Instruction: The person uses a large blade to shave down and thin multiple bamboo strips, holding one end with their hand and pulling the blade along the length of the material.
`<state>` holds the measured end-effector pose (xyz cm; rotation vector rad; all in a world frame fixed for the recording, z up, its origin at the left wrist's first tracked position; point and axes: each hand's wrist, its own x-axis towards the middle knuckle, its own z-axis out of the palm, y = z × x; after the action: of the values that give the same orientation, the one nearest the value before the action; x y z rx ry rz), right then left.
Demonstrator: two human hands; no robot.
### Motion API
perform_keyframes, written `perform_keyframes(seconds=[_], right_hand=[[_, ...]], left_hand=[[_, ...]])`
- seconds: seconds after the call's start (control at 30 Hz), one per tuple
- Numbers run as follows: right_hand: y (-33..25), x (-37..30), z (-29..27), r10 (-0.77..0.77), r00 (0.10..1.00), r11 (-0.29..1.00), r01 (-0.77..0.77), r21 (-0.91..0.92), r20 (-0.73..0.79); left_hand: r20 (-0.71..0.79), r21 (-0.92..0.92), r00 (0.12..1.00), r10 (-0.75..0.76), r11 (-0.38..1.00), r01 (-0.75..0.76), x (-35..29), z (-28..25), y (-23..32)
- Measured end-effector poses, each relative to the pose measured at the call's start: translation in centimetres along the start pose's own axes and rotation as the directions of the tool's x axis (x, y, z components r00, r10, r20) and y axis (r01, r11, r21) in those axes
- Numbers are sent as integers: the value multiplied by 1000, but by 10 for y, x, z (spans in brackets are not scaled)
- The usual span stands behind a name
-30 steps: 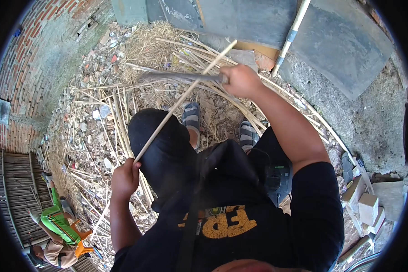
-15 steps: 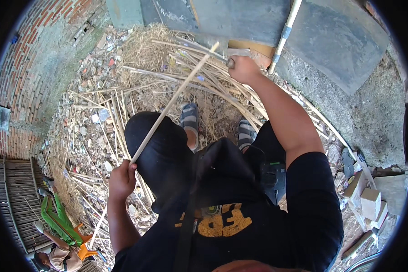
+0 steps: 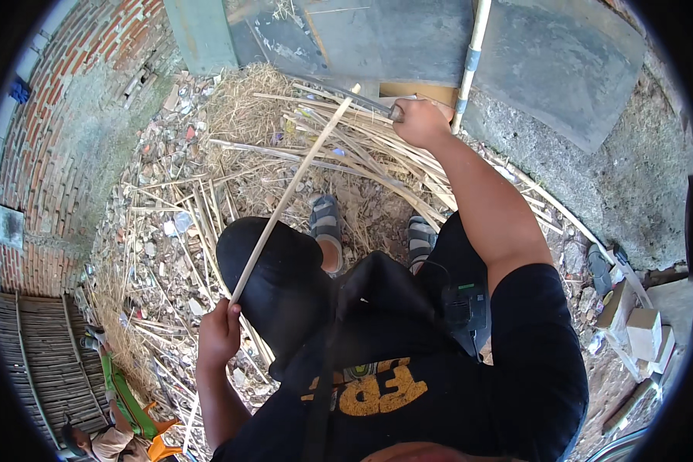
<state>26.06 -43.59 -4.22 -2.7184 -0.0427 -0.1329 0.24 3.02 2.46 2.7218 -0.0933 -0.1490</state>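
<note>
My left hand (image 3: 219, 336) is closed round the lower end of a long pale bamboo strip (image 3: 292, 185). The strip slants up and to the right, passing over my left knee. At the far side my right hand (image 3: 421, 123) grips the handle of a long-bladed knife (image 3: 373, 105), probably a machete. Its thin grey blade points left, close by the strip's upper end; whether the two touch I cannot tell. Split bamboo strips (image 3: 377, 154) lie in a loose pile beyond my feet.
Rubble and dry straw (image 3: 246, 96) cover the ground. Grey sheets (image 3: 554, 69) and a pale pole (image 3: 472, 61) stand ahead, a brick wall (image 3: 46, 169) at left. Another person (image 3: 115, 443) is at lower left; pale blocks (image 3: 644, 335) lie at right.
The knife blade has moved left and away, beyond the strip's tip. My left hand, still holding the strip, sits slightly lower and further right in view. The whole view has shifted a little.
</note>
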Motion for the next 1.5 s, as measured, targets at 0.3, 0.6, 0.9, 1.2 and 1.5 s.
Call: perform_keyframes(seconds=[0.3, 0.6, 0.9, 1.2, 1.5], right_hand=[[-30, -28, -23, -248, 967, 967, 243, -74, -58], [7, -8, -22, 110, 980, 993, -114, -11, -167], [-27, -26, -23, -150, 968, 978, 176, 116, -203], [-45, -37, -20, -349, 933, 936, 352, 20, -90], [-34, -27, -21, -258, 966, 966, 258, -27, -9]], left_hand=[[5, -60, 1000, -1, 998, 1, -9, 4, -6], [12, 26, 1000, 14, 1000, -14, -22, -5, -14], [72, -163, 997, -37, 985, 49, -21, 3, -15], [46, -307, 991, -124, 942, 132, -21, 12, -15], [-44, -202, 998, -34, 979, 25, -20, 11, -11]])
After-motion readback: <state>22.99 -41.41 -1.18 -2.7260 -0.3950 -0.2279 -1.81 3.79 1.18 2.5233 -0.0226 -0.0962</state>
